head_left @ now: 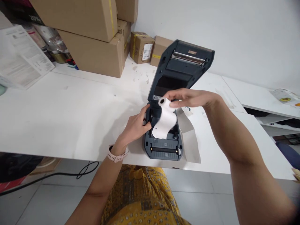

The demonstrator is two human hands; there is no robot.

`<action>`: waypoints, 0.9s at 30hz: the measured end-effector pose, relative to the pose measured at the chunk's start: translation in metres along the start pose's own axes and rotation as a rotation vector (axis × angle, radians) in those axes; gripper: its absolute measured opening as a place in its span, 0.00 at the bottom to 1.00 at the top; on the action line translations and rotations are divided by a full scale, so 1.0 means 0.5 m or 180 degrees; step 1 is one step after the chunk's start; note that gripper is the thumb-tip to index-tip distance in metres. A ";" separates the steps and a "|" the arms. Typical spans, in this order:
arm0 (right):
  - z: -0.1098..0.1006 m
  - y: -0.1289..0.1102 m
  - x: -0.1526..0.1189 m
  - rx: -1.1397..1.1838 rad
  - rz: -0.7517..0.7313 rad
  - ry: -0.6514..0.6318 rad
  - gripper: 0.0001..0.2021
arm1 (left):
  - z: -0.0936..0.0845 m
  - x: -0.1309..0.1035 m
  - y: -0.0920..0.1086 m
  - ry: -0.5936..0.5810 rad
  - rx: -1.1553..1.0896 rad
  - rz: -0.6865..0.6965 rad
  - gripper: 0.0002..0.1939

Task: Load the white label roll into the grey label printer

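Note:
A dark grey label printer [164,153] stands on the white table with its lid [182,59] raised. My right hand [187,97] holds a small white paper roll [165,103] over the printer's open bay, fingers wrapped round its right end. A loose strip of paper [164,125] hangs from the roll down into the bay. My left hand [137,125] is at the printer's left edge, its thumb and fingers apart around the side of the bay. Whether its fingertips grip a part inside is hard to tell.
Cardboard boxes [93,56] are stacked at the back left, with smaller boxes [142,47] beside them. A paper sheet [191,137] lies right of the printer. Printed papers [21,59] stand at the far left. A black cable [58,173] hangs below the table.

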State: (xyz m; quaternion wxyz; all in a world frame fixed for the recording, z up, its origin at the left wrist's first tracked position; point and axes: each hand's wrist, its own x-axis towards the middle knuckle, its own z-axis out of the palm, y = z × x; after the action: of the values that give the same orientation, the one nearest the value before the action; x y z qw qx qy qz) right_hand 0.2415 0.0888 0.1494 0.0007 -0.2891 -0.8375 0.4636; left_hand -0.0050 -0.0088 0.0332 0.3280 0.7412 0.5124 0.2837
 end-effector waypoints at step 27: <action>0.204 0.050 -0.027 -0.1687 -0.0050 0.0573 0.19 | 0.043 0.013 -0.010 0.0205 -0.0641 -0.0040 0.40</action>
State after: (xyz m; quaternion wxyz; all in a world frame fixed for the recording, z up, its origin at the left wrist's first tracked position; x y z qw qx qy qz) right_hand 0.2375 0.0131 0.0755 0.0031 -0.3127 -0.9284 0.2009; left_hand 0.0104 -0.0057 0.0165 0.3860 0.6917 0.4962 0.3554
